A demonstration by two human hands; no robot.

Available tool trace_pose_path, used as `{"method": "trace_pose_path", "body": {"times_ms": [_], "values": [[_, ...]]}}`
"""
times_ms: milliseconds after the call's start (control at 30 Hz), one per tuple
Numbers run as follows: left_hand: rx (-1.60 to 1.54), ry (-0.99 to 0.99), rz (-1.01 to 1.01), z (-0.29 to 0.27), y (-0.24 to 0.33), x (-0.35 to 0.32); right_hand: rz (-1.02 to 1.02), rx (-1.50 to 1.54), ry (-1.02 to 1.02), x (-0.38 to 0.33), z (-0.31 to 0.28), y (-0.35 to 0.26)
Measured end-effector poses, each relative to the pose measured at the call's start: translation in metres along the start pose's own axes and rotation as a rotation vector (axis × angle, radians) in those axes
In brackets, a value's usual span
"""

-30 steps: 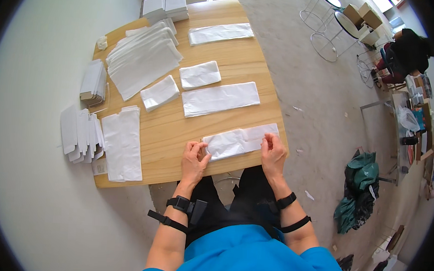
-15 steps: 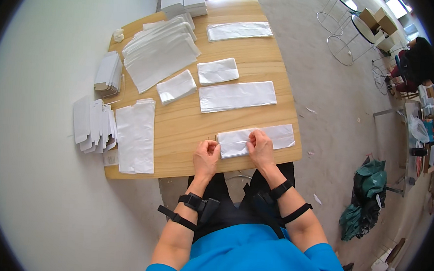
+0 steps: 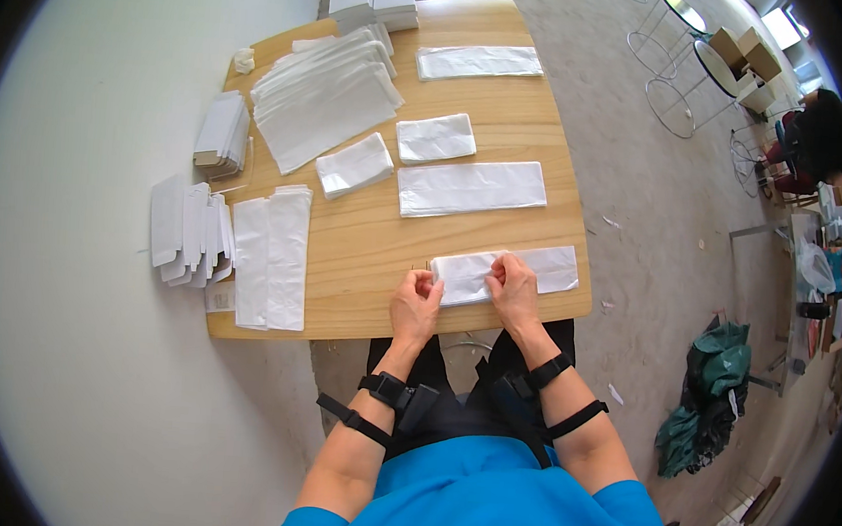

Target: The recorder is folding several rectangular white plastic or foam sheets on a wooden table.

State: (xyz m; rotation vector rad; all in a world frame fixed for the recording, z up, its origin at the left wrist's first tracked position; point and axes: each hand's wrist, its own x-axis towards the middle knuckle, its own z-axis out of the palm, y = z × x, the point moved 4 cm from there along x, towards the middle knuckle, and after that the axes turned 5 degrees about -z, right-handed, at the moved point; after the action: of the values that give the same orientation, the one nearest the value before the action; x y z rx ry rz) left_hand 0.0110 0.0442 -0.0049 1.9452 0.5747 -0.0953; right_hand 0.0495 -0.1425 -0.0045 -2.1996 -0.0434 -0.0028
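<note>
Near the front edge of the table lies a long, narrow stack of folded white sheets [image 3: 558,268], thin and slightly creased. At its left end, my left hand [image 3: 416,306] has its fingers closed on the edge of the stack. Fingers pinched together, my right hand [image 3: 513,293] grips the upper layer near the stack's middle; the exact fold under the fingertips is hidden. Beyond my hands rests a similar long folded white stack [image 3: 474,189]. Two shorter folded white bundles [image 3: 435,138] [image 3: 355,164] sit farther back.
The wooden table [image 3: 363,259] also bears fanned white sheets [image 3: 325,103], another long folded stack [image 3: 480,62] and a flat white pile [image 3: 270,259]. Folded white cartons [image 3: 191,234] stand along the wall. Dark green bags [image 3: 719,363] lie on the floor at right; a person [image 3: 815,133] sits beyond.
The view has shifted slightly, so the table appears a little farther right. Both hands stay at the same stack, with the left fingers a little closer over its left end.
</note>
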Motion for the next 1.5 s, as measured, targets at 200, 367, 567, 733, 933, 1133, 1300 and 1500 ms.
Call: {"method": "trace_pose_path", "body": {"times_ms": [200, 367, 567, 733, 933, 1133, 1300, 1500], "values": [[0.118, -0.04, -0.034, 0.002, 0.002, 0.002, -0.005, 0.007, 0.006, 0.0, 0.0, 0.001], [0.146, -0.06, -0.168, 0.002, -0.008, 0.01, -0.008, 0.029, 0.011, 0.001, -0.001, -0.002], [0.12, -0.254, -0.23, -0.002, -0.01, 0.022, 0.003, 0.031, -0.001, 0.001, -0.001, 0.0], [-0.018, -0.1, -0.033, -0.003, -0.002, 0.014, 0.011, 0.034, -0.005, 0.001, -0.002, 0.0], [-0.014, -0.08, 0.016, 0.0, 0.007, 0.012, 0.011, 0.037, -0.008, 0.001, -0.003, 0.001], [0.015, -0.061, -0.029, 0.002, 0.0, 0.018, 0.01, 0.048, -0.008, 0.001, -0.002, 0.001], [0.131, -0.152, -0.118, 0.001, -0.005, 0.021, -0.001, 0.042, -0.004, 0.001, -0.003, 0.001], [0.098, -0.239, -0.209, 0.005, -0.018, 0.026, -0.009, 0.048, -0.001, 0.002, -0.004, -0.003]]}}
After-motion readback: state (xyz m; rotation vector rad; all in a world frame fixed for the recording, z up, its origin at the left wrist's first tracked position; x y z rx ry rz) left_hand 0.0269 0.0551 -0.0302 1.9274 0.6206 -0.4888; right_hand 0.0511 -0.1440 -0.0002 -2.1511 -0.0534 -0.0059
